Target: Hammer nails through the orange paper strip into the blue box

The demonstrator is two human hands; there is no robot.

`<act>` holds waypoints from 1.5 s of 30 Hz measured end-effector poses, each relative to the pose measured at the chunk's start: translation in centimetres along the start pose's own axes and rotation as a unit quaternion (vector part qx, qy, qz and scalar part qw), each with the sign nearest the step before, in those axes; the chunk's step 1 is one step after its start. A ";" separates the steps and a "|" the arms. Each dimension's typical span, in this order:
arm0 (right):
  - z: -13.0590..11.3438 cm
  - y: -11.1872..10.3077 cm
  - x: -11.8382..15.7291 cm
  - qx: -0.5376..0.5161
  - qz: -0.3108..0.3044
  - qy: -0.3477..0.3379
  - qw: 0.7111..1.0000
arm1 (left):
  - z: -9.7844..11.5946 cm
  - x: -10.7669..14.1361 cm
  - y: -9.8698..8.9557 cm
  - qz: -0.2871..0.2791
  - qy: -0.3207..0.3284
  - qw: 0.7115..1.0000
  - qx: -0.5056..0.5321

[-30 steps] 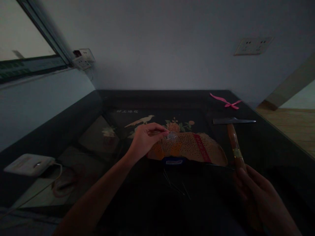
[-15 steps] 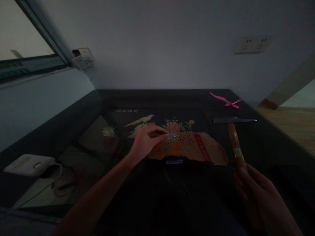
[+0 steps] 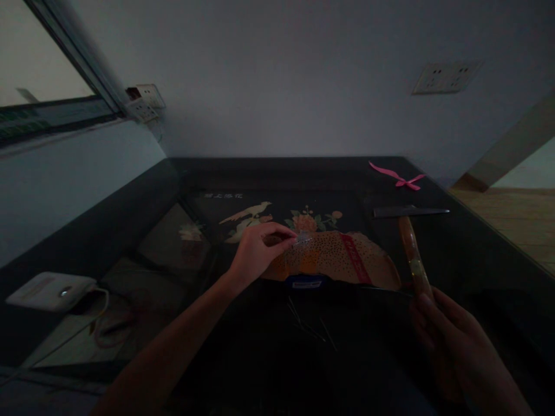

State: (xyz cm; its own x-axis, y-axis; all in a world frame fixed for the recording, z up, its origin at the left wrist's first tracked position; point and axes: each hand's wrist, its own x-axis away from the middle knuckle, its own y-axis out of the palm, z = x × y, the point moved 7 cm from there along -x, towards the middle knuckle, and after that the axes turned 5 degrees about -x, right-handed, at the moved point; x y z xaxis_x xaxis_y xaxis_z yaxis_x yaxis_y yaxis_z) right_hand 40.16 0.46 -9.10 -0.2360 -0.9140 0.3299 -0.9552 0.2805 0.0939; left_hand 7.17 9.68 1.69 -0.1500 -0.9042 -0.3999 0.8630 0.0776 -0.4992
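Observation:
My right hand (image 3: 455,341) is closed around the wooden handle of a hammer (image 3: 415,260), whose dark metal head points away from me above the table. My left hand (image 3: 259,249) pinches thumb and forefinger together over a brown board (image 3: 333,254) full of small holes. At those fingertips there is a small clear, shiny patch (image 3: 304,237); what exactly the fingers hold is too small to make out. A red printed band (image 3: 355,257) crosses the board's right part. Along its near edge sits a blue label (image 3: 306,282). Several thin metal pins or nails (image 3: 303,326) lie nearer to me.
On the dark table (image 3: 277,170) a pink ribbon (image 3: 406,183) lies at the back right. At the left is a white charger-like box (image 3: 52,290) with a cable. A wall with sockets (image 3: 446,78) rises behind the table.
The hammer in my right hand has shifted very slightly to the left. My left hand keeps its pinch at the same spot on the board.

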 end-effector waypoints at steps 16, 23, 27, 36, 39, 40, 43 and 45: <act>-0.4 0.4 0.2 0.033 -0.028 -0.010 0.999 | 0.3 0.0 0.4 -0.020 0.020 0.999 -0.019; -1.1 0.9 0.5 0.040 -0.023 -0.017 0.999 | 0.3 -0.1 0.6 -0.033 0.019 0.999 -0.022; -1.2 1.0 0.6 0.032 -0.021 -0.015 0.999 | 0.0 -0.1 0.7 -0.039 0.014 0.999 -0.025; -0.3 0.2 0.0 0.044 -0.031 -0.014 0.998 | -0.3 -0.1 0.8 -0.058 0.009 0.998 -0.027; -0.1 0.0 -0.2 0.049 -0.022 -0.018 0.998 | -0.3 -0.1 0.9 -0.060 0.007 0.998 -0.033; -0.2 -0.1 -0.3 0.047 -0.014 -0.022 0.999 | -0.4 -0.1 0.9 -0.060 0.007 0.998 -0.034; -0.9 -0.3 -0.3 0.045 0.005 -0.050 0.998 | -0.4 -0.1 1.0 -0.061 0.011 0.997 -0.046; -2.1 0.0 0.0 0.050 0.010 -0.074 0.996 | -0.5 -0.1 1.2 -0.067 0.015 0.996 -0.057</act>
State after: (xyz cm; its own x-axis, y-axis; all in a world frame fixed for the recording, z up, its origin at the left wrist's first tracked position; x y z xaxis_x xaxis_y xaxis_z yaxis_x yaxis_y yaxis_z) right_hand 40.56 1.07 -7.16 -0.2720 -0.9438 0.1877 -0.9613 0.2756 -0.0074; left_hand 7.94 10.04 0.76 -0.2756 -0.8968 -0.3461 0.7745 0.0062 -0.6325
